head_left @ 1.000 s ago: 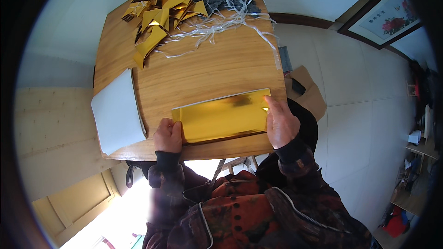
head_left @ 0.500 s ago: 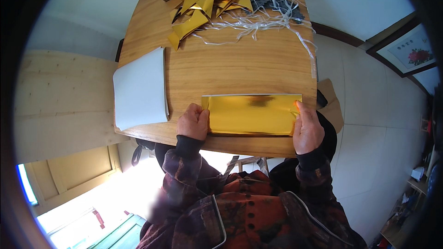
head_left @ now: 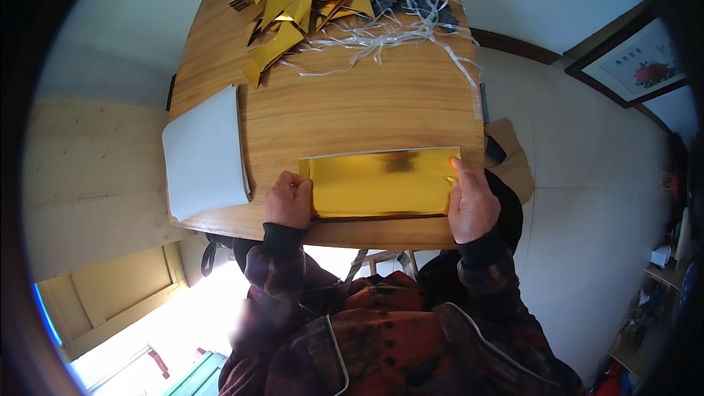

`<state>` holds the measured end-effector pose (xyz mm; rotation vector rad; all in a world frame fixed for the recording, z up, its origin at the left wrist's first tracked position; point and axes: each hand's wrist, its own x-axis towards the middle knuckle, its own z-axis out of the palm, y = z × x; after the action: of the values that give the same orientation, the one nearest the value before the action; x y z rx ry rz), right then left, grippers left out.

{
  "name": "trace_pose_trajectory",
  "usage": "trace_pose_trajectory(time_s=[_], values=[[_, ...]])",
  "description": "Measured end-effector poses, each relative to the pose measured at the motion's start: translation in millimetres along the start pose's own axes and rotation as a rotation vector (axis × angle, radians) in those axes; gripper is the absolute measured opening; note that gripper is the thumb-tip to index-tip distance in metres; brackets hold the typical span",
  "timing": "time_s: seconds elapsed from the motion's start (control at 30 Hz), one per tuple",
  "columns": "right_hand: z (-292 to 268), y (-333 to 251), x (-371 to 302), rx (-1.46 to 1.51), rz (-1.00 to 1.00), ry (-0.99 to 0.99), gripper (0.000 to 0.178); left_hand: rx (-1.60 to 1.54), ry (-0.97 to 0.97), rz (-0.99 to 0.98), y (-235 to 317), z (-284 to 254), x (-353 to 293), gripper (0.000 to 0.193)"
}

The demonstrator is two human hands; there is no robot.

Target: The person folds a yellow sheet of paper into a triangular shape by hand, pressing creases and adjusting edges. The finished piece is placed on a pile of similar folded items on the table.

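A shiny gold foil paper (head_left: 381, 185), folded into a long rectangle with a thin pale line along its far edge, is stretched between my hands at the near edge of the table. My left hand (head_left: 289, 201) is closed on its left end, the thumb against the foil. At the opposite end my right hand (head_left: 471, 202) pinches the paper, thumb and finger near the far corner, where the foil wrinkles a little. The fingers behind the paper are hidden.
On the wooden table (head_left: 352, 110), a stack of white-backed sheets (head_left: 205, 154) lies at the left. Folded gold pieces (head_left: 293, 15) are heaped at the far side, beside tangled clear plastic strips (head_left: 396, 33) and a dark grey bundle (head_left: 403, 1). A framed picture (head_left: 631, 62) stands far right.
The whole view has shifted slightly, so the table appears further left and a bit turned. Both hands keep the same grip on the gold foil paper.
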<state>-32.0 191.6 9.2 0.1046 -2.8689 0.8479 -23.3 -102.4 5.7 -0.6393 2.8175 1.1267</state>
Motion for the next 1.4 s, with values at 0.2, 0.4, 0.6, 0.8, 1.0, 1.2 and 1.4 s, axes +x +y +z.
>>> trace_pose_trajectory(time_s=[0.2, 0.4, 0.6, 0.8, 1.0, 1.2, 1.4], values=[[-1, -1, -3, 0.002, 0.071, -0.029, 0.036, -0.038, -0.003, 0.006, -8, 1, 4, 0.019], [-2, 0, -3, 0.019, 0.055, -0.015, 0.036, 0.005, -0.001, 0.002, -19, 3, 6, 0.02], [-1, 0, -2, 0.013, 0.058, -0.012, 0.036, 0.02, -0.013, 0.012, -22, 2, 8, 0.022], [-1, 0, -2, 0.005, 0.06, -0.012, 0.036, -0.037, -0.003, -0.002, -20, 2, 6, 0.021], [0, 0, -2, -0.002, 0.053, -0.014, 0.036, -0.085, -0.019, -0.013, -21, 2, 5, 0.022], [0, 0, -2, 0.004, 0.053, -0.019, 0.036, -0.008, 0.001, 0.002, -30, 5, 9, 0.022], [-1, -1, -2, -0.007, 0.054, -0.027, 0.035, 0.011, 0.013, 0.034, -27, 4, 9, 0.022]])
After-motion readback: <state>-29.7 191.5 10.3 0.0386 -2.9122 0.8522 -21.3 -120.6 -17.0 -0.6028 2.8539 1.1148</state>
